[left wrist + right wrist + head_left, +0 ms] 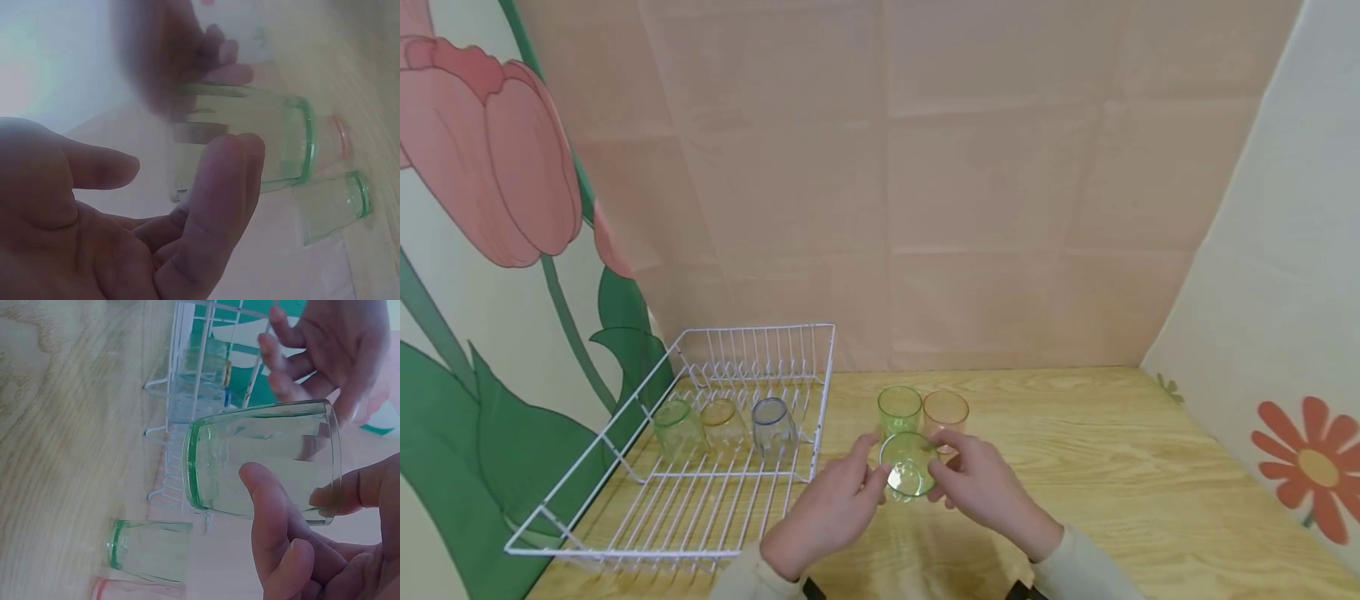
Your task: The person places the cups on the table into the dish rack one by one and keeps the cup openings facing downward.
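Note:
My right hand (pixel 981 479) pinches a clear green drinking glass (pixel 910 471) near its rim, with the thumb and fingers on its right side. The glass is upright, its thick green base (pixel 195 464) towards the table. Left of the glass is my left hand (pixel 842 500), its fingers loosely extended. In the left wrist view, the left thumb stands apart from the glass while a finger overlaps its side. Just behind, a second green glass (pixel 898 406) and an orange-pink glass (pixel 946 407) stand upright side by side on the table.
A white wire dish rack (pixel 625 553) stands on the left of the wood-grain table (pixel 1075 467). Inside it, a green glass (pixel 679 429), a yellow-orange glass (pixel 722 425) and a blue glass (pixel 773 429) stand upside down in a row. A pinkish cloth backdrop (pixel 985 208) closes off the back.

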Available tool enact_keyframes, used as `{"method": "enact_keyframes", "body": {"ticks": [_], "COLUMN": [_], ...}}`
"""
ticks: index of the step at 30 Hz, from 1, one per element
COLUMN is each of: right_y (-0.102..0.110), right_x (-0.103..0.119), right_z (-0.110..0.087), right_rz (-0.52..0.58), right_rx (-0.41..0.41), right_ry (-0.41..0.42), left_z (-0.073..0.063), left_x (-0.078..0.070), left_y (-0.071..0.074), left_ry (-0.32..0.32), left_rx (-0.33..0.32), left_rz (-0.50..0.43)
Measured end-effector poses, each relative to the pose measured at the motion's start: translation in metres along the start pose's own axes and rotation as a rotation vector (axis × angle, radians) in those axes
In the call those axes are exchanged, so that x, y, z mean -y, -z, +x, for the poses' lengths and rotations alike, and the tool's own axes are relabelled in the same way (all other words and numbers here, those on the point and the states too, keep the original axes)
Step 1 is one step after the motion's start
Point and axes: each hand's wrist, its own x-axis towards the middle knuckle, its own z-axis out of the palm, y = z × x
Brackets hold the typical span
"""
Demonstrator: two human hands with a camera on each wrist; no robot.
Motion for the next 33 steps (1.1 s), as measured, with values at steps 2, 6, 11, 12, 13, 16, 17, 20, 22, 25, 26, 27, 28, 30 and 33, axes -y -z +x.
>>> {"method": "enact_keyframes", "body": {"ticks": [2, 6, 11, 12, 13, 16, 17, 20, 22, 25, 26, 27, 28, 30, 33], "right_y": [0.001, 0.004, 0.005, 0.005, 0.005, 0.006, 0.006, 0.009, 0.011, 0.013, 0.014, 0.014, 0.014, 0.015, 0.015], "right_x": [0.002, 0.005, 0.004, 0.004, 0.003, 0.002, 0.001, -0.001, -0.002, -0.004, -0.005, -0.005, -0.006, -0.009, -0.011], "right_z": [-0.001, -0.003, -0.004, -0.003, -0.003, -0.002, -0.002, -0.001, 0.000, 0.002, 0.002, 0.003, 0.003, 0.005, 0.008], "right_rz": [-0.004, -0.016, -0.024, -0.025, -0.022, -0.009, 0.003, 0.041, 0.058, 0.073, 0.075, 0.077, 0.081, 0.087, 0.108], "right_rx": [0.007, 0.014, 0.013, 0.014, 0.013, 0.012, 0.015, 0.016, 0.013, 0.013, 0.016, 0.020, 0.024, 0.037, 0.066], "right_ry": [0.010, 0.022, 0.038, 0.040, 0.043, 0.035, 0.027, -0.005, -0.028, -0.050, -0.055, -0.059, -0.064, -0.069, -0.068], "left_z": [0.001, 0.003, 0.004, 0.004, 0.004, 0.003, 0.003, 0.003, 0.002, 0.002, 0.002, 0.002, 0.002, 0.002, 0.001], "left_x": [0.001, 0.002, 0.003, 0.003, 0.004, 0.004, 0.004, 0.003, 0.002, 0.001, 0.001, 0.002, 0.002, 0.003, 0.004], "left_y": [-0.001, -0.002, -0.003, -0.003, -0.004, -0.005, -0.006, -0.007, -0.008, -0.010, -0.010, -0.010, -0.011, -0.012, -0.012], "left_ry": [0.002, 0.010, 0.001, -0.001, -0.003, -0.014, -0.020, -0.041, -0.058, -0.071, -0.075, -0.078, -0.077, -0.078, -0.092], "left_rx": [0.020, 0.046, 0.041, 0.037, 0.033, 0.020, 0.016, 0.005, -0.001, -0.005, -0.002, 0.001, 0.003, 0.011, 0.011], "left_rz": [-0.035, -0.088, -0.091, -0.088, -0.083, -0.069, -0.061, -0.051, -0.053, -0.064, -0.070, -0.074, -0.076, -0.086, -0.084]}}
